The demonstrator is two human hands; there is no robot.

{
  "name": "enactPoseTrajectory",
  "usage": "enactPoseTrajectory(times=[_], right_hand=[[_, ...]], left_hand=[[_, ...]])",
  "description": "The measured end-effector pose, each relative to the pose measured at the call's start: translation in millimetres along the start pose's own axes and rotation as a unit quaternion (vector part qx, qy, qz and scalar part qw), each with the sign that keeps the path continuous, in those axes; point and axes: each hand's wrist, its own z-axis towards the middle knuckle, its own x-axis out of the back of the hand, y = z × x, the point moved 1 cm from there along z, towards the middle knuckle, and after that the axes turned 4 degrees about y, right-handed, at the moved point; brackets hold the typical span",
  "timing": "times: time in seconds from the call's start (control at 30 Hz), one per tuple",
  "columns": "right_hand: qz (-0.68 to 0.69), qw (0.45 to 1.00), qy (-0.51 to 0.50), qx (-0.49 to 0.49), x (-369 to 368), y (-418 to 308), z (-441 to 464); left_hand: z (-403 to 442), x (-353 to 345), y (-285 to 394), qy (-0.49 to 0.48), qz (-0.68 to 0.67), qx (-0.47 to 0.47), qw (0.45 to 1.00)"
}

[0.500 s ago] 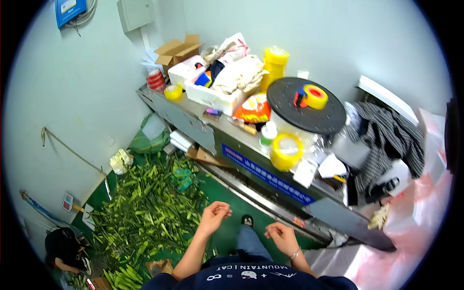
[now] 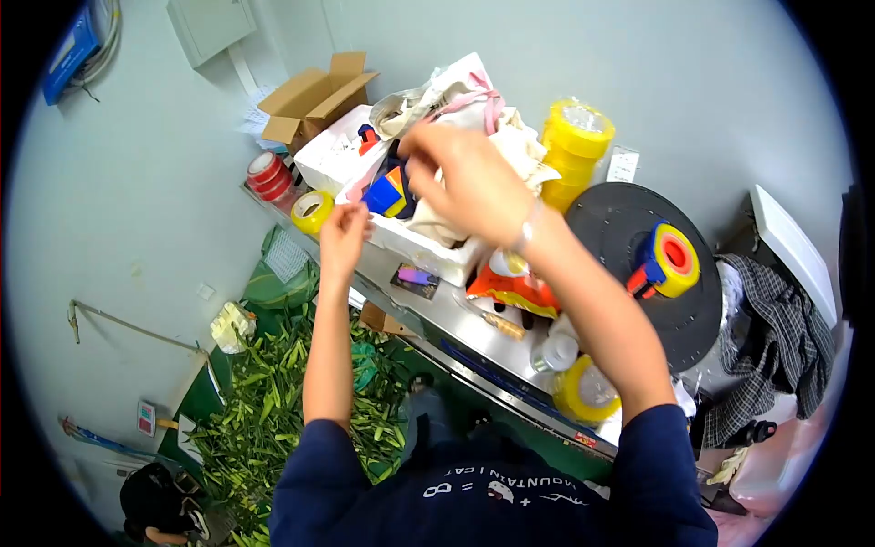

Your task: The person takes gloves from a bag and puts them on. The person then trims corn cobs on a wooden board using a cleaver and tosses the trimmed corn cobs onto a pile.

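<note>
- The right hand [image 2: 474,182] is above the white foam box [image 2: 428,255], blurred, its thumb apart from its bent fingers; it looks released, with nothing seen in its grasp.
- The left hand [image 2: 344,239] is at the left end of the same box, fingers bent; whether it grips or touches the rim, one cannot tell.
- The foam box stands on the tabletop [image 2: 369,264], holding pale cloth [image 2: 524,150] and a blue and orange object [image 2: 384,192], which lies between the two hands.
- A second foam box [image 2: 314,167] sits behind it, near an open cardboard box [image 2: 305,100].
- Just beside the left hand is a yellow tape roll [image 2: 313,212]; red tape rolls [image 2: 271,176] are stacked farther left.
- In front of the foam box lie a dark card [image 2: 406,286] with a purple patch and a wooden-handled tool [image 2: 504,325].
- An orange bag [image 2: 524,294] lies beneath the right forearm, near a white bottle [image 2: 554,353].
- To the right, a tape dispenser [image 2: 668,260] rests on a round black lid [image 2: 606,214].
- Green pods [image 2: 260,410] cover part of the floor.
</note>
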Motion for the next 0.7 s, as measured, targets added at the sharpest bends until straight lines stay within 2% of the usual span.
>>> enactPoseTrajectory(times=[0.07,0.2,0.27,0.33,0.37,0.43,0.5,0.57,0.6,0.7], right_hand=[[-0.129,0.991,-0.021,0.007,-33.4,62.5,34.0],[-0.245,0.967,-0.071,-0.011,-80.7,144.0,86.3],[-0.327,0.934,-0.144,0.010,-103.3,180.0,116.5],[-0.422,0.878,-0.215,0.072,-125.6,214.8,124.0],[-0.441,0.846,-0.299,0.009,-131.5,226.2,121.8],[-0.436,0.810,-0.389,-0.059,-139.5,219.0,104.7],[-0.391,0.818,-0.413,-0.083,-134.8,188.7,84.5],[-0.329,0.824,-0.435,-0.152,-121.2,153.3,79.2],[-0.292,0.831,-0.429,-0.202,-114.9,147.1,82.3],[-0.198,0.836,-0.387,-0.335,-97.1,140.4,88.5]], left_hand=[[59.9,-1.0,-11.0,0.008,0.002,0.017,1.000],[176.7,-9.2,-39.3,0.016,0.015,0.019,1.000],[231.3,-20.4,-59.2,-0.011,0.031,0.066,0.997],[260.9,-38.6,-63.5,-0.082,-0.013,0.125,0.989],[273.0,-49.4,-71.7,-0.099,-0.006,0.145,0.984],[278.8,-66.1,-80.2,-0.141,-0.067,0.154,0.976],[275.6,-71.0,-78.4,-0.167,-0.133,0.163,0.963],[269.5,-63.3,-59.5,-0.167,-0.177,0.178,0.954],[270.9,-56.5,-61.0,-0.186,-0.192,0.158,0.951],[269.0,-40.2,-18.8,-0.163,-0.175,0.178,0.955]])
